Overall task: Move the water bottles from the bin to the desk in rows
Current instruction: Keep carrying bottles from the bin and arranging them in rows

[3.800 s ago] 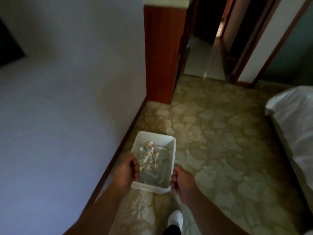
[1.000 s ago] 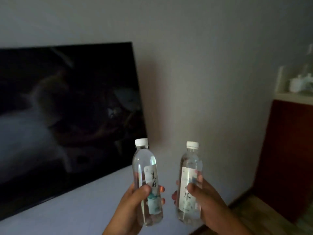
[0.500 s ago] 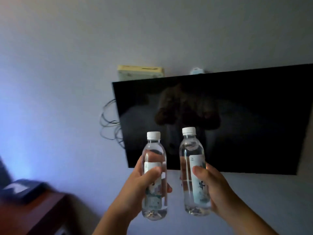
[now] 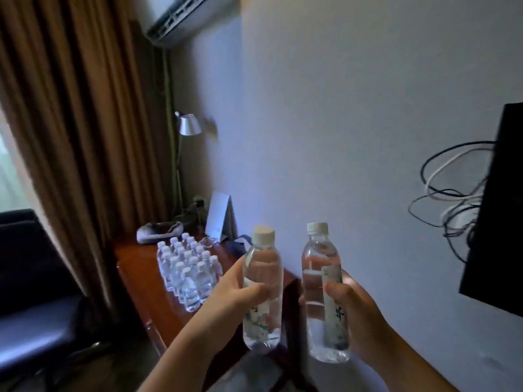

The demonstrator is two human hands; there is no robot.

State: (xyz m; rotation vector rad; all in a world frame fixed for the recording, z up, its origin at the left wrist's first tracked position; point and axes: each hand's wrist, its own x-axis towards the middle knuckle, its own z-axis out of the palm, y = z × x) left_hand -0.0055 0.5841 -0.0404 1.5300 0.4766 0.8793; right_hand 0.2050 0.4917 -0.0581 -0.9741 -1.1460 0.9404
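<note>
My left hand (image 4: 235, 292) grips a clear water bottle (image 4: 263, 267) with a white cap, held upright in front of me. My right hand (image 4: 353, 315) grips a second clear water bottle (image 4: 319, 258), also upright, just right of the first. Beyond them, on the reddish wooden desk (image 4: 141, 275) at centre left, several water bottles (image 4: 188, 267) stand packed in rows. The bin is out of view.
A dark chair (image 4: 31, 281) stands left of the desk before brown curtains (image 4: 79, 123). At the desk's far end are a silver lamp (image 4: 188, 127), a grey pouch (image 4: 160, 230) and a white tent card (image 4: 219, 219). A black TV (image 4: 498, 210) with loose cables (image 4: 450, 199) hangs on the right wall.
My view has swung left from the TV to the desk with its rows of bottles. Both hands still hold their bottles upright, close together.
</note>
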